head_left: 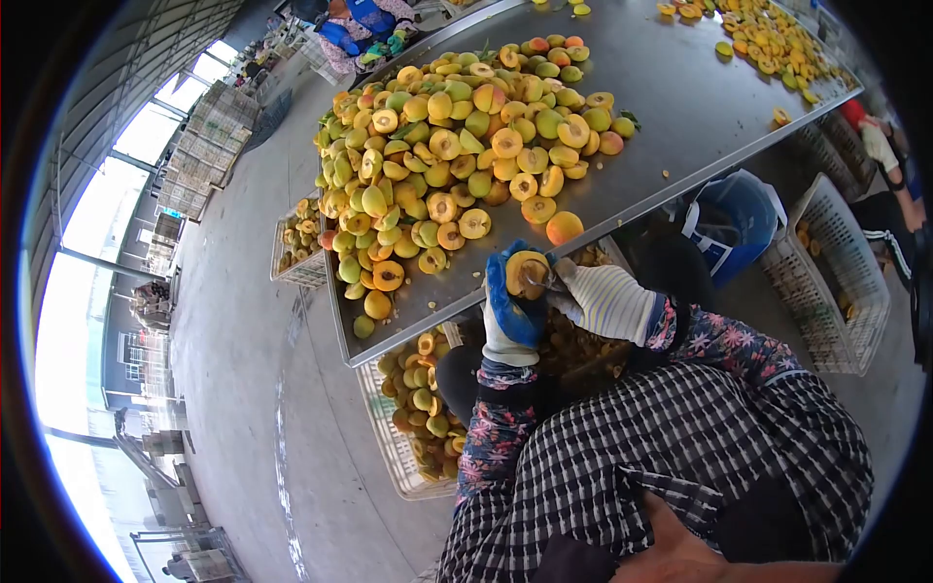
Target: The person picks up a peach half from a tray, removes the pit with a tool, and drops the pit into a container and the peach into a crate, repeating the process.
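Observation:
My left hand (pixel 511 309), in a blue and white glove, is wrapped round a halved yellow fruit (pixel 528 275) with its cut face up. My right hand (pixel 604 297), in a striped white glove, is closed at the fruit's right side, its fingers round a small thin tool (pixel 556 286) that meets the cut face. Both hands are just off the front edge of the metal table (pixel 622 199). Beyond them lies a heap of halved and whole fruit (pixel 447 146). One orange-yellow fruit (pixel 564 228) sits near the edge.
Below the table stand a crate of fruit (pixel 374 408) at the left, a blue bucket (pixel 734 228) and a white crate (pixel 826 277) at the right. Another crate (pixel 296 262) is on the floor. Co-workers (pixel 362 29) (pixel 880 146) are at the far side and right.

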Demonstrator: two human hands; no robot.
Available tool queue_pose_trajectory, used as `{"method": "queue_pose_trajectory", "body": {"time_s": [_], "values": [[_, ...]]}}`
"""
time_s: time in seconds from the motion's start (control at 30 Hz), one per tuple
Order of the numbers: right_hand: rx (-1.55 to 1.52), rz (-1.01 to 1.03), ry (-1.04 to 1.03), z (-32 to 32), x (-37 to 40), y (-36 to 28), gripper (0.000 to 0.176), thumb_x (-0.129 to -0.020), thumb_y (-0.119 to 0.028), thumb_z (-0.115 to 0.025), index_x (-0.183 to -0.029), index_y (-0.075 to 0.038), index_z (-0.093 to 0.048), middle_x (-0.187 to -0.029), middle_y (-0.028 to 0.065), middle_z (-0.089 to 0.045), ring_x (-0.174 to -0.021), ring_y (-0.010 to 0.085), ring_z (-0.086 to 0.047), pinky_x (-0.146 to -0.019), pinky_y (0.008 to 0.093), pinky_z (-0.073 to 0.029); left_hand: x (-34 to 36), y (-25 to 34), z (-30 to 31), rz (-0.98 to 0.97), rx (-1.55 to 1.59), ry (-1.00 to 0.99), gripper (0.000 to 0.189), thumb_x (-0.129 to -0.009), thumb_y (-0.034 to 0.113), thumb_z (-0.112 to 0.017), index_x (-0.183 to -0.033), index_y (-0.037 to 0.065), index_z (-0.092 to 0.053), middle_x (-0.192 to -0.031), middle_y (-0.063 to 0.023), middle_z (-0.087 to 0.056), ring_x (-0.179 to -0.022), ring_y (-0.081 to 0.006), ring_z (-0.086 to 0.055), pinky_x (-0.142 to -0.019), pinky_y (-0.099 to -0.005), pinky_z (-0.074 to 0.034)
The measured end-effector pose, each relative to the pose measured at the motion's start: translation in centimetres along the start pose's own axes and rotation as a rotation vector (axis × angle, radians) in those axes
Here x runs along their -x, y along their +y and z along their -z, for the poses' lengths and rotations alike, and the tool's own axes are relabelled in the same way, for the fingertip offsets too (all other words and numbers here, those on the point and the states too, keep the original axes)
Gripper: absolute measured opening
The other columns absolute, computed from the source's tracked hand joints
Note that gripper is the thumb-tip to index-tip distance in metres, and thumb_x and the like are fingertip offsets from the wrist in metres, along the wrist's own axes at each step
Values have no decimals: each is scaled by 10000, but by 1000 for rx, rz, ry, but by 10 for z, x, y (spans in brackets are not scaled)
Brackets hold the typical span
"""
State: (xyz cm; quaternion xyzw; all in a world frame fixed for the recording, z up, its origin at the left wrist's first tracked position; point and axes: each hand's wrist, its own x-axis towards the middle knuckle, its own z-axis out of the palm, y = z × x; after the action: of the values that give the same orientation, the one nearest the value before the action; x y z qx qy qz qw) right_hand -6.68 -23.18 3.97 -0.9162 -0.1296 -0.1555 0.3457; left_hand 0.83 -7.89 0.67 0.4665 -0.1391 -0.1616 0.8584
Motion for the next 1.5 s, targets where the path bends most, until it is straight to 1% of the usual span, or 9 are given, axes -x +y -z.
{"method": "queue_pose_trajectory", "body": {"time_s": [0.1,0.37,0.43,0.53,0.63,0.77,0.8,0.83,1.5], "values": [[37,-26,-113,-2,5,-4,321,-909,-193,-616,-1108,12,-470,-848,180,-667,-771,379,-668,-645,449,-536,4,-1,-5,-99,-168,5,313,-1013,251,-482,-1218,17,-519,-1162,-140,-594,-1081,-282,-594,-977,-406,-493],[110,-143,-369,13,0,-18,351,-913,-212,-586,-1134,29,-458,-831,186,-664,-761,383,-658,-649,455,-524,8,0,-25,-10,135,164,299,-1029,292,-452,-1117,22,-543,-1073,-132,-601,-997,-309,-617,-931,-420,-506],[-179,-69,-251,-16,9,7,316,-936,-195,-566,-1143,23,-470,-875,196,-662,-815,384,-654,-685,443,-521,11,0,-29,-8,222,173,318,-1040,310,-434,-1118,22,-543,-1070,-127,-599,-979,-310,-620,-919,-415,-508],[-263,-149,-336,1,4,-4,263,-963,-162,-540,-1154,12,-490,-948,212,-651,-890,396,-639,-733,422,-516,15,2,-32,-77,5,158,366,-1050,355,-414,-1115,18,-543,-1063,-130,-605,-983,-307,-619,-923,-413,-506],[-248,-220,-493,5,-1,-2,239,-988,-160,-523,-1185,-26,-513,-949,173,-652,-874,373,-637,-747,400,-514,12,32,-16,-450,-1279,-185,402,-1048,381,-421,-1106,3,-544,-1054,-143,-614,-990,-305,-626,-921,-411,-516],[-719,-84,-209,-17,7,-11,291,-1017,-268,-518,-1260,-109,-517,-814,46,-612,-699,223,-612,-638,339,-505,4,6,-10,-106,-380,-20,270,-995,255,-519,-1052,-1,-583,-989,-129,-650,-960,-311,-651,-898,-443,-539],[-1027,-535,-531,-12,12,-16,333,-1018,-348,-520,-1286,-150,-512,-736,-24,-542,-579,98,-531,-508,275,-451,7,5,-14,-28,-159,31,324,-1015,311,-488,-1052,3,-582,-1014,-133,-638,-958,-322,-643,-888,-461,-538],[-1044,-546,-530,-6,12,-18,341,-1014,-357,-525,-1283,-146,-512,-730,-22,-534,-553,88,-517,-480,261,-431,7,8,-21,48,63,81,381,-1034,368,-456,-1052,7,-580,-1039,-137,-626,-956,-332,-636,-878,-479,-537],[-1365,-761,-453,14,15,-28,358,-982,-434,-568,-1043,-82,-581,-626,-16,-520,-441,92,-478,-379,234,-365,4,27,-43,232,451,127,444,-964,516,-537,-947,76,-598,-921,-96,-603,-905,-330,-617,-836,-495,-531]]}}
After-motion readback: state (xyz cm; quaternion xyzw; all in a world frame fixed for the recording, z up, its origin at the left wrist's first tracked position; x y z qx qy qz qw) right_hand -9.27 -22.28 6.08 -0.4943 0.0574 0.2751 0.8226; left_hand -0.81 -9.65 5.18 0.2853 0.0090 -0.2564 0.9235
